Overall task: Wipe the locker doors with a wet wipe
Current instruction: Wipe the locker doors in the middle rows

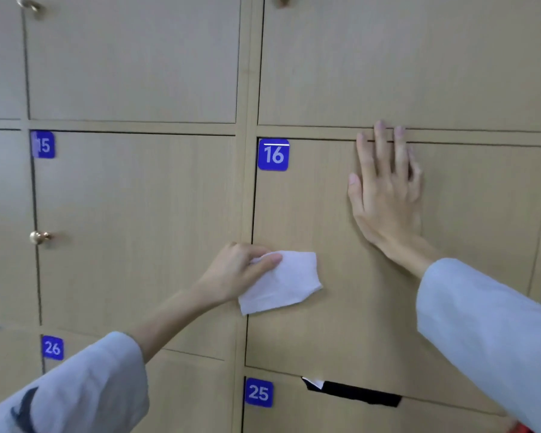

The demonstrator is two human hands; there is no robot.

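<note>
A wall of light wooden locker doors fills the view. My left hand (238, 270) grips a white wet wipe (283, 282) and presses it against the lower left part of locker door 16 (325, 323), close to its left edge. My right hand (384, 189) lies flat with fingers spread on the upper middle of the same door, fingertips reaching over its top edge. Both arms wear light blue sleeves.
Blue number tags mark doors 15 (44, 145), 16 (273, 155), 26 (52, 348) and 25 (259, 392). A brass knob (39, 237) sits on door 15's left edge. Black tape (353, 393) with a white scrap sticks to door 25's top edge.
</note>
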